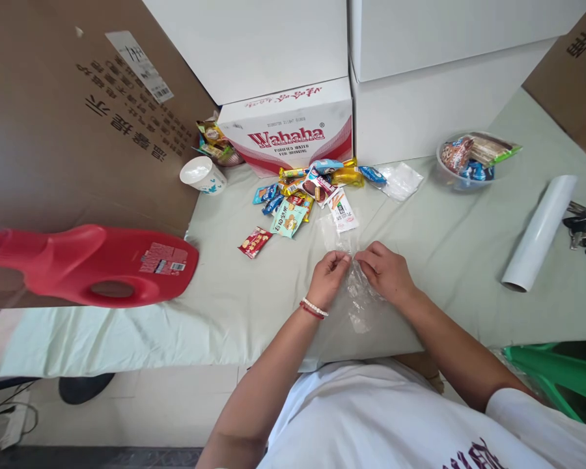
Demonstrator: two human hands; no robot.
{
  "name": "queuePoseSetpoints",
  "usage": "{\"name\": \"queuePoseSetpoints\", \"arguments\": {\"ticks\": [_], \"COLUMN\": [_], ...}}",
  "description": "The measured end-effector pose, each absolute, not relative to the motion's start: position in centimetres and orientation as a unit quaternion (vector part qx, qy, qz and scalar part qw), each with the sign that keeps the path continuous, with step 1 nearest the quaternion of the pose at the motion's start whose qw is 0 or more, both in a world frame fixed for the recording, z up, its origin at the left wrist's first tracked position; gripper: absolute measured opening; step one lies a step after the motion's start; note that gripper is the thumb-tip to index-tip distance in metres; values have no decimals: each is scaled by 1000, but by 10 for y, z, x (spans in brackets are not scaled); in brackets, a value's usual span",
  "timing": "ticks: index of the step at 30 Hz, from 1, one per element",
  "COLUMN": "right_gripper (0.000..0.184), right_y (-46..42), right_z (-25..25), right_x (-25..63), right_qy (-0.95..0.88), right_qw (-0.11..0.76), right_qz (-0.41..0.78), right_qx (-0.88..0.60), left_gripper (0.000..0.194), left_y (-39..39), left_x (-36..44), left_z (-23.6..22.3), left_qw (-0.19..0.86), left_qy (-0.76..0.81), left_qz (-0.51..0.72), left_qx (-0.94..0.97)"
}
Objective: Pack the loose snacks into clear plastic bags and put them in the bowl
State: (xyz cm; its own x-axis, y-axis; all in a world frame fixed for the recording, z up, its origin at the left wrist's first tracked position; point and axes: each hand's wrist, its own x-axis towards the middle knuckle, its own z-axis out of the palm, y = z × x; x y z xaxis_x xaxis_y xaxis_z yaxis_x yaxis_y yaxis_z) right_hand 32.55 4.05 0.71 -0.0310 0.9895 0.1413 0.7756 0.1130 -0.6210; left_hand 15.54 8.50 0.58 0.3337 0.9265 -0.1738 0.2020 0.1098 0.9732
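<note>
A clear plastic bag [359, 299] lies crumpled on the pale green table cover [234, 286] in front of me. My left hand [328, 279], with a beaded bracelet at the wrist, pinches the bag's top edge. My right hand [385, 272] grips the same edge just to the right, fingertips almost touching the left hand's. Just beyond the hands lies a pile of several small snack packets [307, 189], with a red packet [254, 241] lying apart to the left.
A red jug [102, 264] lies on its side at left. Behind stand a white paper cup [202, 174], a Wahaha carton [288, 127] and white boxes. At right are a bowl of snacks [466, 159], a white roll [540, 231], keys [583, 225] and another clear bag [400, 179].
</note>
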Motion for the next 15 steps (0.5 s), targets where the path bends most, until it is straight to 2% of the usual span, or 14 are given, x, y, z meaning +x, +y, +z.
{"name": "queuePoseSetpoints", "arguments": {"ticks": [5,9,12,15], "right_gripper": [34,33,30,26], "right_y": [38,38,38,38], "right_z": [9,10,9,11], "right_x": [319,318,319,321], "right_qy": [-720,-717,-715,-715], "right_qw": [230,224,251,318], "right_qz": [193,219,235,247], "right_qx": [-626,-623,-609,-572], "left_gripper": [34,30,28,28], "left_y": [91,95,96,95], "left_x": [165,166,165,164], "left_z": [11,5,1,-2], "left_qw": [627,639,633,629], "left_qy": [492,524,537,545], "left_qz": [351,341,342,346], "left_qx": [491,449,439,433]}}
